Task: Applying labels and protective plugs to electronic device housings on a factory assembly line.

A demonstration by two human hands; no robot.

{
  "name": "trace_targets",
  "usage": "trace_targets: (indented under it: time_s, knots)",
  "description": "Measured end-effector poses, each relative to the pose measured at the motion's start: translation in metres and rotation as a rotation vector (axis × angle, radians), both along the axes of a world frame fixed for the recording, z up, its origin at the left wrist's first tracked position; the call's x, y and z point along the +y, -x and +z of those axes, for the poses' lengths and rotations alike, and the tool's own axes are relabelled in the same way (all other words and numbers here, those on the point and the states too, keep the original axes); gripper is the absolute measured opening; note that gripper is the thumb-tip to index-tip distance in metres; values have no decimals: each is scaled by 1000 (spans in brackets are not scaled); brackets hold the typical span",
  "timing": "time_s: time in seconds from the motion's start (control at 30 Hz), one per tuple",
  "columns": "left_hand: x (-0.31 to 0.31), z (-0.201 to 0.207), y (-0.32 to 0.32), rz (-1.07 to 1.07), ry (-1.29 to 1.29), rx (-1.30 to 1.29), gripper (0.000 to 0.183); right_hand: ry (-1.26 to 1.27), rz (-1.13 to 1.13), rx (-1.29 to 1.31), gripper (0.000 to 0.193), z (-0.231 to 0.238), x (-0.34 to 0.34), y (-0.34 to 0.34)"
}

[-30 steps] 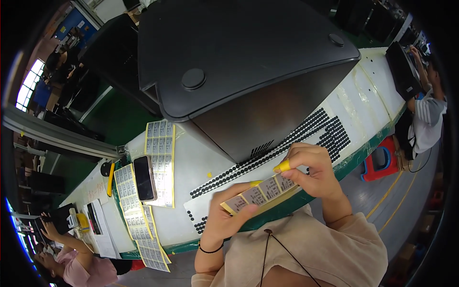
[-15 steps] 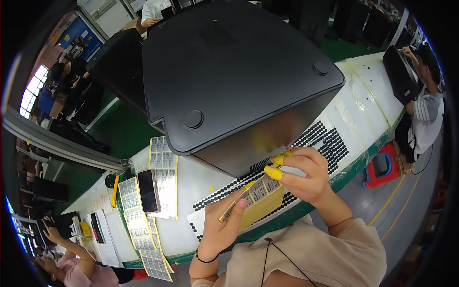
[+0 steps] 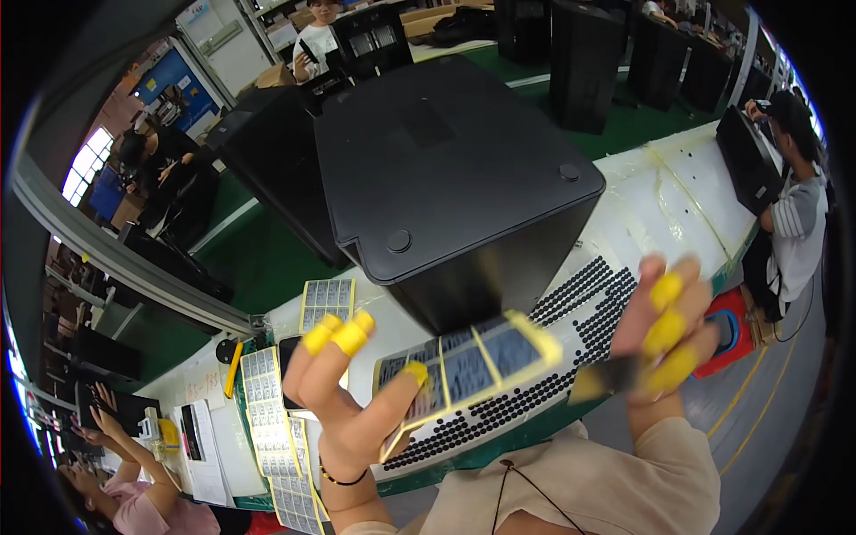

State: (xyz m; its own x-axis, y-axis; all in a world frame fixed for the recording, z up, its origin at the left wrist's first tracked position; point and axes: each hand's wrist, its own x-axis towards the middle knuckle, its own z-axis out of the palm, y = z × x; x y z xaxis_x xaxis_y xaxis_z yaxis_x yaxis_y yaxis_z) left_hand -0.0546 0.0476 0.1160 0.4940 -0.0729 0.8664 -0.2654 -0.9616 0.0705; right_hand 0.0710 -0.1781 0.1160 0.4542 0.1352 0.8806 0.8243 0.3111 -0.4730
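Note:
My left hand (image 3: pixel 352 392), with yellow finger cots, grips a sheet of silver-grey labels (image 3: pixel 468 366) on yellow backing, tilted above the table. Two of its fingers point up, off the sheet. My right hand (image 3: pixel 669 334), also in yellow finger cots, is blurred by motion, right of the sheet. At its fingertips is a small dark rectangular label (image 3: pixel 613 376), smeared too. Beyond both hands stands a large black cabinet (image 3: pixel 455 169) with round feet on its upper face; neither hand touches it.
Rows of black round pads (image 3: pixel 606 290) lie on the white table (image 3: pixel 655 192). More label sheets (image 3: pixel 267 401) and a partly hidden phone (image 3: pixel 291 352) are at left, by a yellow cutter (image 3: pixel 234 370). Co-workers sit at right and lower left; other black cabinets (image 3: pixel 584 67) stand behind.
My hands have moved apart: the right went right with the small label, the left went left and raised the sheet. The cabinet looks smaller and farther away as the view has shifted.

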Motion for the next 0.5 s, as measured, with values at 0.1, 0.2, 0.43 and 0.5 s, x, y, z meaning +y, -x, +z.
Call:
trace_targets:
  time_s: [0.1, 0.2, 0.43, 0.5]
  knots:
    - [-16, 30, -17, 112, -114, 98, 18, -49, -83, -308, 6, 33, 3, -41]
    - [-12, 33, -24, 145, -138, 128, 36, -67, 239, -261, 18, 65, 33, -74]
    - [-19, 14, -11, 80, -34, -47, 9, 401, 364, -22, 42, 108, 65, -79]
    - [-23, 4, -6, 52, -68, -144, 6, 432, 399, 35, 41, 110, 68, -72]
